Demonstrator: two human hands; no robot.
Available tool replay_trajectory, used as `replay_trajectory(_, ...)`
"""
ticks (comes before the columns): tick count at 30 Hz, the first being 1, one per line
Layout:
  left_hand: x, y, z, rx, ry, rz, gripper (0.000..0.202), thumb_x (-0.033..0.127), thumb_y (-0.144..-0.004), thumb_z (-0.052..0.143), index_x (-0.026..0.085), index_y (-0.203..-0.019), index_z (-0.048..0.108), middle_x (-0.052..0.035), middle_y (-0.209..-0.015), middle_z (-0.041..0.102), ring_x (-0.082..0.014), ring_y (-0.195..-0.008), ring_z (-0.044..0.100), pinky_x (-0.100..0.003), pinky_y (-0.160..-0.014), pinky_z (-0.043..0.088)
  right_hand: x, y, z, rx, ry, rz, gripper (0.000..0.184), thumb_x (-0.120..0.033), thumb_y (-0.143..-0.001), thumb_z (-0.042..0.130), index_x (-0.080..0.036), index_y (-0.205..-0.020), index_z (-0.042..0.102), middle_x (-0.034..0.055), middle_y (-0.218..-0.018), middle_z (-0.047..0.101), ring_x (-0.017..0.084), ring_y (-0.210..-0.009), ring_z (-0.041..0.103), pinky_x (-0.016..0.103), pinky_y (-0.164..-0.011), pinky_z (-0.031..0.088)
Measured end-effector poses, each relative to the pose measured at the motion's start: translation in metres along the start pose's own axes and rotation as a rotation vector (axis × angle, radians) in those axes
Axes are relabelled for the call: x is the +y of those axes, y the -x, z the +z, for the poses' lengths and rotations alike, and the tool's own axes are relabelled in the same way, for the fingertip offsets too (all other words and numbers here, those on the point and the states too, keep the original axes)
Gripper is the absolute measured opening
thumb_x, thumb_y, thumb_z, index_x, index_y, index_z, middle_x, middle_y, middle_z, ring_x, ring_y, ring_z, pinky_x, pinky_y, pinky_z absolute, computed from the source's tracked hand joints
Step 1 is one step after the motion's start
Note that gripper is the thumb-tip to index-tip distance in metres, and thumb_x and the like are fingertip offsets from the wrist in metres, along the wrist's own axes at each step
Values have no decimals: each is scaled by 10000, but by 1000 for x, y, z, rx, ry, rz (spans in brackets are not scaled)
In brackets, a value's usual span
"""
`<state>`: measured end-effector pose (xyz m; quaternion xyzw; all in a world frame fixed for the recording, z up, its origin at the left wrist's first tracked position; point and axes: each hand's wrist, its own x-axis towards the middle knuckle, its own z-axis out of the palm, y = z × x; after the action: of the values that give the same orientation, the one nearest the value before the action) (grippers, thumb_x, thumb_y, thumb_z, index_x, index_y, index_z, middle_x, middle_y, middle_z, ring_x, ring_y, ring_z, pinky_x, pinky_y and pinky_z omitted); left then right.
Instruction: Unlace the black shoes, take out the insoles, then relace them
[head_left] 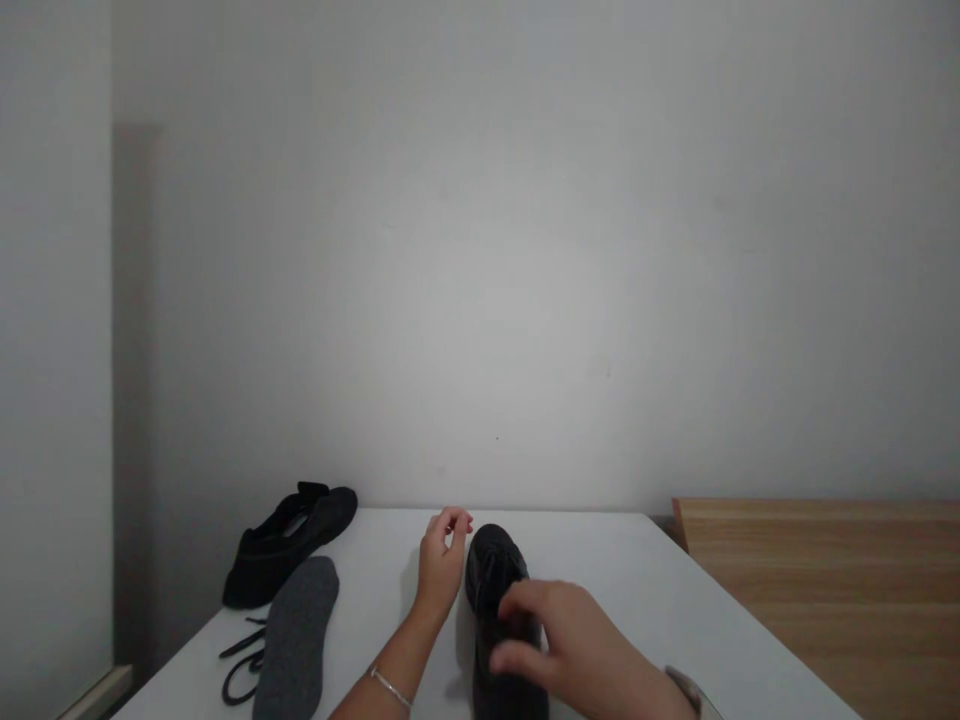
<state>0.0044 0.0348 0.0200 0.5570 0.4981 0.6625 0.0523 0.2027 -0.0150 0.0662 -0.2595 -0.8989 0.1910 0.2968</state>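
A black lace-up shoe [491,565] stands on the white table, its toe pointing away from me and its laces on top. Just left of the toe is my left hand [446,540], fingers curled and tips close together; whether a lace end is between them I cannot make out. My right hand [566,630] hovers over the middle of the shoe, slightly blurred, with thumb and forefinger apart and nothing visible between them. It hides part of the laces and the shoe's right side. The heel end runs toward the bottom edge of the view.
At the left lie a second black shoe [289,545], a grey insole [296,640] and a loose black shoelace [241,680]. The white table [645,590] reaches back to a grey wall [525,250]. Beyond its right edge is a wooden panel [825,580].
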Motion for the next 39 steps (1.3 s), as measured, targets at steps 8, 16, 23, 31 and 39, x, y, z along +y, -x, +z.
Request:
replay_trajectory(8, -4, 3, -1, 23, -136, 67, 245, 316, -861, 469, 182, -705, 603, -23, -703, 600, -193, -741, 567, -302, -694, 426, 12, 24, 17, -19, 173, 133, 154, -183, -658, 670, -212, -793, 600, 53, -921, 622, 221, -822, 586, 272, -672, 402)
replay_trajectory(16, -3, 6, 6, -22, -145, 70, 239, 277, -866, 456, 184, -696, 597, -30, -705, 603, -199, -756, 563, -301, -686, 415, 85, 38, -48, 323, 174, 185, 206, -315, -746, 555, -207, -907, 626, 117, -993, 630, 275, -923, 582, 361, -807, 463)
replay_trajectory(23, 2, 9, 7, -55, -142, 81, 235, 269, -855, 470, 187, -667, 584, -29, -689, 599, -196, -735, 548, -299, -672, 407, 207, 49, -83, 518, 268, 266, 315, -385, -691, 553, -190, -922, 641, 142, -1072, 649, 323, -1044, 585, 431, -914, 452)
replay_trajectory(31, 0, 11, 10, -99, -153, 66, 247, 281, -866, 463, 187, -673, 584, -29, -700, 590, -196, -745, 549, -281, -642, 401, 273, 78, -91, 604, 257, 371, 444, -437, -642, 531, -144, -964, 618, 201, -1145, 623, 355, -1107, 564, 481, -985, 406)
replay_trajectory(39, 35, 5, -9, -241, -179, 151, 207, 273, -872, 466, 200, -733, 601, -33, -748, 623, -200, -772, 575, -311, -722, 435, 250, 81, -92, 606, 416, 319, 363, -254, -703, 452, -187, -1039, 574, 140, -1122, 592, 297, -1032, 591, 425, -901, 461)
